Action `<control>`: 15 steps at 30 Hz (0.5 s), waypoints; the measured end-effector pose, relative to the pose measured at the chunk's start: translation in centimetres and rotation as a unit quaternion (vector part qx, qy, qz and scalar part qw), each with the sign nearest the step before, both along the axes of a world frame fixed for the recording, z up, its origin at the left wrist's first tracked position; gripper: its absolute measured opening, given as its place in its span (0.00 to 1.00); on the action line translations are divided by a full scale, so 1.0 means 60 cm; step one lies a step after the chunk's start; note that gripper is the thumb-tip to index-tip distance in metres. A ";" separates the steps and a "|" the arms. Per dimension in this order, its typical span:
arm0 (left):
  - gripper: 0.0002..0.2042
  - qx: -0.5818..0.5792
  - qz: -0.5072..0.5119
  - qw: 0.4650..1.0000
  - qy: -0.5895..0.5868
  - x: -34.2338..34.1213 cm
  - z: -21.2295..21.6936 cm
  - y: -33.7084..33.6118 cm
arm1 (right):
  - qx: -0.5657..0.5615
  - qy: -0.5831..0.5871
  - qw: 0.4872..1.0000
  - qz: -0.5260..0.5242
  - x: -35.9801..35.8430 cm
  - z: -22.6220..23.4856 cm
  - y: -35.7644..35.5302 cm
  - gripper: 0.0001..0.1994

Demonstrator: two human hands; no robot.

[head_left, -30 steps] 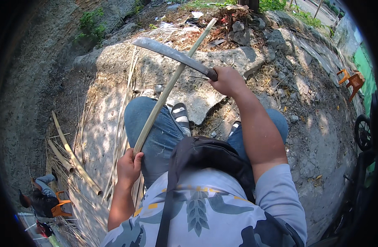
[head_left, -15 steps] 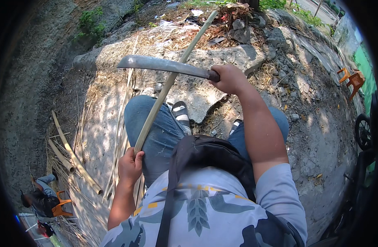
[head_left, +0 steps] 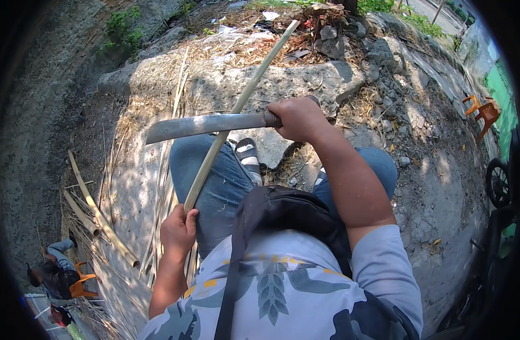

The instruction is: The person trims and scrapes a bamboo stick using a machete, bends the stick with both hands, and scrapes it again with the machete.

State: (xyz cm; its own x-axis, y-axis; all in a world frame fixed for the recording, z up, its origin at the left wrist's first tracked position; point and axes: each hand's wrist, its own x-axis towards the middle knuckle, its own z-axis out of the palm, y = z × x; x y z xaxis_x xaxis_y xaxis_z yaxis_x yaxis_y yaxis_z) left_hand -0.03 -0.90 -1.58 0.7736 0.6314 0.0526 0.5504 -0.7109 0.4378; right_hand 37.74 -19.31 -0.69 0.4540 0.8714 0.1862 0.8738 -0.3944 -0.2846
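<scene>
Your right hand (head_left: 298, 118) is clenched around the handle of a long machete (head_left: 206, 125), blade level and running out to the left of that fist. Your left hand (head_left: 178, 229) is wrapped around the lower end of a bamboo pole (head_left: 237, 107), which slants up and away past your denim knee (head_left: 206, 170). The blade crosses over the pole above your left hand. Split bamboo strips (head_left: 93, 209) lie on the ground left of it.

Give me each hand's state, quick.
Left hand: closed on the bamboo strip.
Right hand: closed on the machete handle.
</scene>
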 end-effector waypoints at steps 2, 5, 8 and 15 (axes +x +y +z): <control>0.16 0.004 0.002 1.000 -0.011 -0.002 -0.007 0.002 | -0.005 0.003 1.000 -0.020 0.011 0.010 -0.007 0.08; 0.16 -0.008 -0.013 0.998 -0.057 -0.001 -0.012 0.003 | -0.005 0.109 0.988 -0.108 0.051 -0.003 -0.029 0.12; 0.16 -0.005 -0.026 0.999 -0.035 0.006 0.002 0.005 | 0.022 0.269 0.949 -0.166 0.071 -0.021 -0.043 0.17; 0.16 0.003 -0.019 1.000 -0.010 0.002 0.010 0.004 | 0.019 0.160 0.982 -0.097 0.033 0.004 -0.031 0.14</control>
State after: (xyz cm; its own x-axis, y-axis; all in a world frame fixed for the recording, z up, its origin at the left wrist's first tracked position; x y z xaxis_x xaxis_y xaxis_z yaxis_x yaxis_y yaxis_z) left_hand 0.11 -0.64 -1.00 0.7955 0.6016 0.0728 0.5143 -0.7338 0.4439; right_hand 39.70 -21.19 -0.44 0.6516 0.7577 0.0363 0.6460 -0.5291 -0.5502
